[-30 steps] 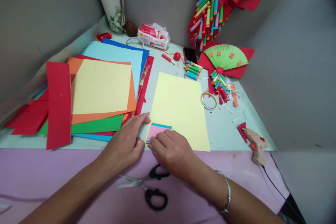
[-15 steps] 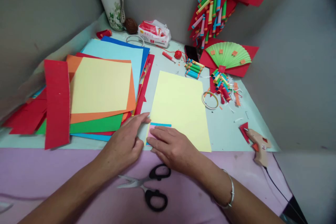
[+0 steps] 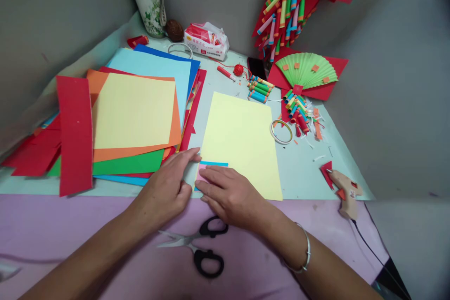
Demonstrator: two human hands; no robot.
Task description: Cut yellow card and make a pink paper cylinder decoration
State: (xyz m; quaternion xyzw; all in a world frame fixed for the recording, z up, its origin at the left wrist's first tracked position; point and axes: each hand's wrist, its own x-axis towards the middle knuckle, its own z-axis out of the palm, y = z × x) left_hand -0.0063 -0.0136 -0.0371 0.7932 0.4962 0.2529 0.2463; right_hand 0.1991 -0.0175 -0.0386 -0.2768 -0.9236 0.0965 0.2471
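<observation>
The right hand (image 3: 230, 194) is lying flat with its fingers close together, pressing on a small pink paper (image 3: 203, 174) with blue edges. The pink paper is sitting at the near left corner of a big yellow sheet (image 3: 242, 136), and the hand is hiding most of it. The left hand (image 3: 168, 187) is resting just beside that corner, and its thumb and pointing finger are spreading apart.

Black scissors (image 3: 191, 242) are lying open on the near side of the hands, and the right hand is covering a bit of one handle. A tape ring (image 3: 281, 131) is touching the sheet's right edge. A pile of colored paper (image 3: 135, 112) is filling the left side, with a red strip (image 3: 75, 136) lying on it. Little paper rolls (image 3: 259, 90) are sitting behind the sheet, near a red string ball (image 3: 238, 70). A glue gun (image 3: 346, 190) is resting far to the right.
</observation>
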